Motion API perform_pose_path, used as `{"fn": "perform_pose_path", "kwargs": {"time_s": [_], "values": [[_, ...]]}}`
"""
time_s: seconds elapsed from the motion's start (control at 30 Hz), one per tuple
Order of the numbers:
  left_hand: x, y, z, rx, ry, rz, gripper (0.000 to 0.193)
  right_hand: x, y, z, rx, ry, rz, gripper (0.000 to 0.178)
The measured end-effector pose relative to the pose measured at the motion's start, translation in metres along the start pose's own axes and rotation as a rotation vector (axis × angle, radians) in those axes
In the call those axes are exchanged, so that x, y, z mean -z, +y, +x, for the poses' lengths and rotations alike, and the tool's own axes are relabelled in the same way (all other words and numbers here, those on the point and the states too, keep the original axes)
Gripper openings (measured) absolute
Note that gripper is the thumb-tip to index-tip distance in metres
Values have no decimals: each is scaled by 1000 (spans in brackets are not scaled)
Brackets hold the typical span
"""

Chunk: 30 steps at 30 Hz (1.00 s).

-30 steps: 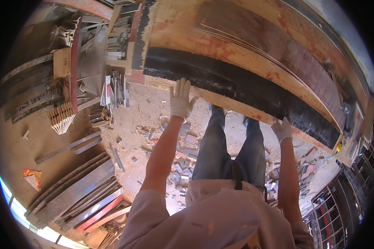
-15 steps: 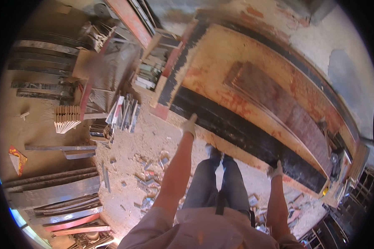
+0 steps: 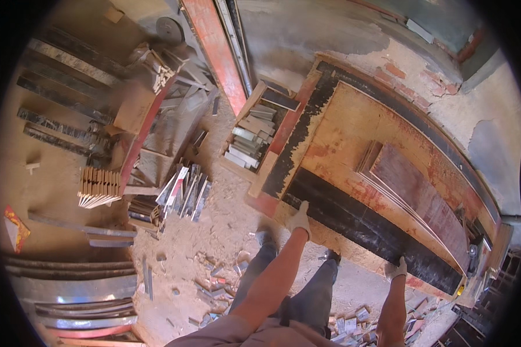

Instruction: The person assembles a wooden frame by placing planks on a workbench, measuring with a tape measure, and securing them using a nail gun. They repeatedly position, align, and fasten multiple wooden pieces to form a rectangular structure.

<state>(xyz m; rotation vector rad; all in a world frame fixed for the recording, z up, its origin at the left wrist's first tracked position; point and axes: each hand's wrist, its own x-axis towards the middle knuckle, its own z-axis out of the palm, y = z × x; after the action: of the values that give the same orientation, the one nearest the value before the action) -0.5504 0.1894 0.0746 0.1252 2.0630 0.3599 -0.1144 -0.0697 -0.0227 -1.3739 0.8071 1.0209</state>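
A long black board [image 3: 364, 225] lies along the near side of a worn orange-brown workbench [image 3: 344, 118]. My left hand [image 3: 299, 221], in a pale glove, grips its near edge close to the left end, with the thumb on top and the other fingers hidden underneath. Farther right, my gloved right hand [image 3: 396, 269] holds the same edge toward the right end. Behind the black board, a stack of reddish-brown boards [image 3: 419, 194] rests on the bench top.
An open wooden box of short offcuts [image 3: 252, 136] adjoins the bench's left end. Wood strips [image 3: 185, 194] and a bundle of sticks [image 3: 100, 184] lie on the floor to the left. Stacked planks [image 3: 75, 283] fill the lower left. Scraps [image 3: 217, 289] litter the ground around my feet.
My view has swung, so the bench appears lower and farther right. My feet have stepped apart. Both hands stay on the black board's near edge, and it keeps its place on the bench.
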Motion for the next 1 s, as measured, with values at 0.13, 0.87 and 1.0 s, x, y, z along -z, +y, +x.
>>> {"fn": "perform_pose_path", "kwargs": {"time_s": [0.13,0.87,1.0], "values": [[-7,-29,81,-102,-76,-263,73,-80,57,-30,-83,164,-8,43],[393,102,136,-406,-606,-943,24,-134,231,-429,948,38,-759,38],[469,156,249,-367,-612,-1097,25,-183,225,-449,758,-556,-89,48]]}}
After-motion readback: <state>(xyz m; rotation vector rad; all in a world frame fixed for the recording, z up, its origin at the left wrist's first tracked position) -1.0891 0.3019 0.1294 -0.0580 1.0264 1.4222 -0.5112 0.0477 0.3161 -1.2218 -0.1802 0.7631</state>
